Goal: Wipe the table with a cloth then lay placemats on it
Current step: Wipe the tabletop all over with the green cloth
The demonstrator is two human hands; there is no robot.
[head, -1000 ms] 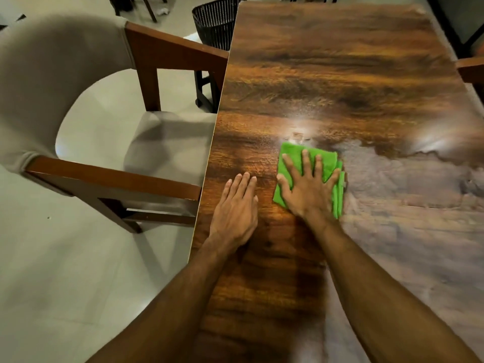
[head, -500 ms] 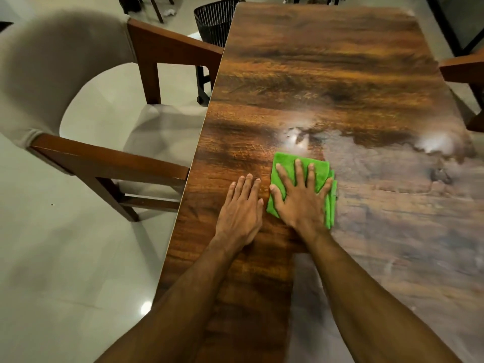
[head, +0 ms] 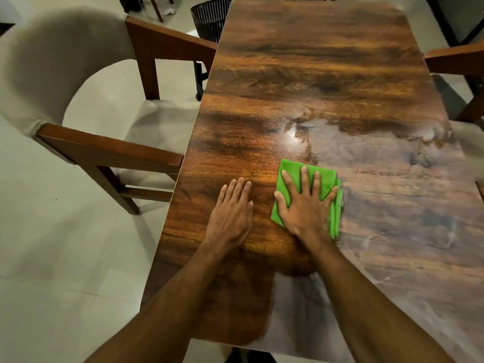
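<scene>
A folded green cloth (head: 328, 179) lies flat on the dark wooden table (head: 327, 74). My right hand (head: 305, 205) presses on it with fingers spread and straight. My left hand (head: 231, 209) rests flat on the bare wood just left of the cloth, fingers together. A dull, hazy film covers the right and near part of the tabletop; the left and far part shows shiny wood. No placemats are in view.
A wooden chair (head: 104, 145) with a grey padded back and seat stands at the table's left side. Another chair's arm (head: 455, 61) shows at the right edge. A black mesh bin (head: 209, 19) stands on the floor beyond the far left corner.
My right hand and the cloth slid toward me and a little left along the table. The left hand stayed flat beside them. The view shifted back, showing the table's near edge.
</scene>
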